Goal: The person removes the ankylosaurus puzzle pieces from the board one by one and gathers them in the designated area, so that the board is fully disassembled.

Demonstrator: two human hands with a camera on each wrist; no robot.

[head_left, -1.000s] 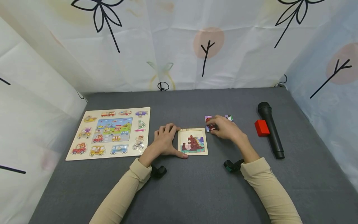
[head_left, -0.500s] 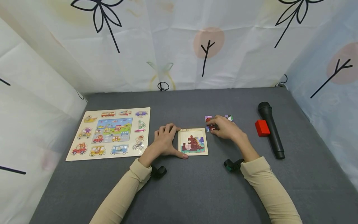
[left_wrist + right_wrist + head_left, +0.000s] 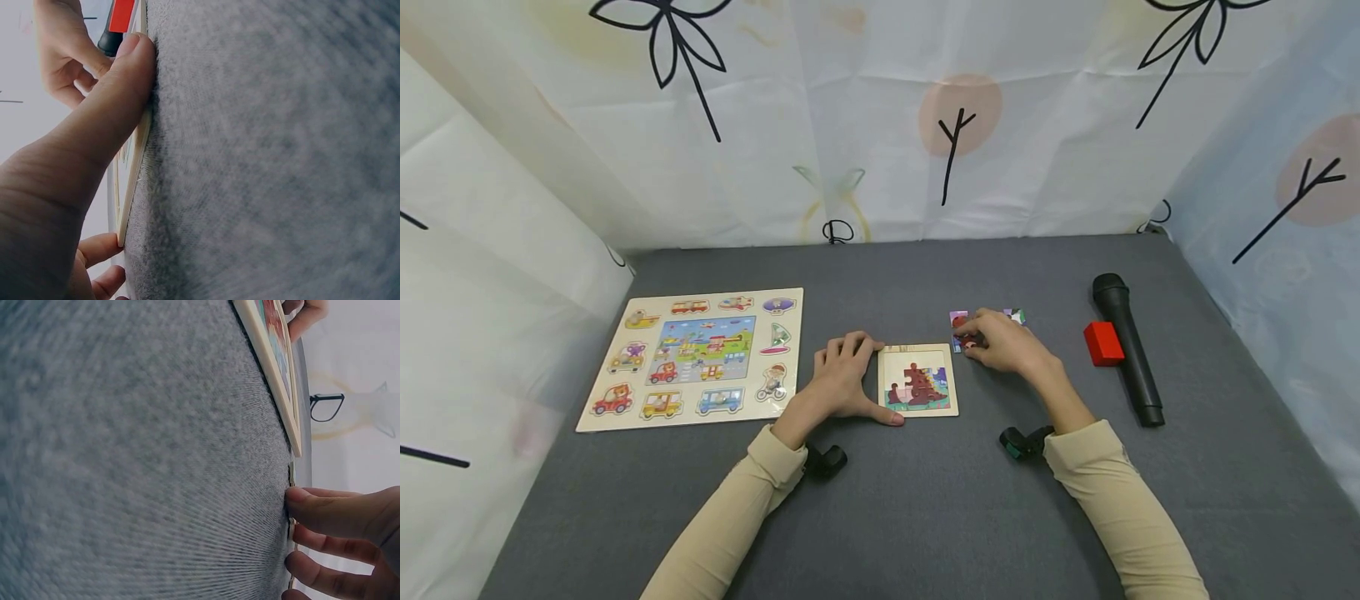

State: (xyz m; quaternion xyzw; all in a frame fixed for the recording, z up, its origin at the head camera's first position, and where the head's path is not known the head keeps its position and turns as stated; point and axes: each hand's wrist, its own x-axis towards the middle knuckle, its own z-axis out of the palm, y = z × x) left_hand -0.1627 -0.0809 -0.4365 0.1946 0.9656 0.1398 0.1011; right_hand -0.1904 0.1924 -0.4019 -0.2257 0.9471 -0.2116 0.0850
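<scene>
Head view: left hand [image 3: 838, 379] flat on grey felt bench [image 3: 925, 500], fingers relaxed, thumb along near edge of small wooden puzzle tray [image 3: 918, 379]. Right hand [image 3: 1006, 342] on loose puzzle pieces [image 3: 961, 327] just right of tray, fingers curled on them. Left wrist view alone shows thumb pressing tray's thin plywood edge [image 3: 134, 169]. Right wrist view: fingertips [image 3: 312, 506] meet flat pieces on bench; grip unclear.

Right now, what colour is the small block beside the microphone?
The block is red, lying against the black microphone; the head view shows it best.
</scene>
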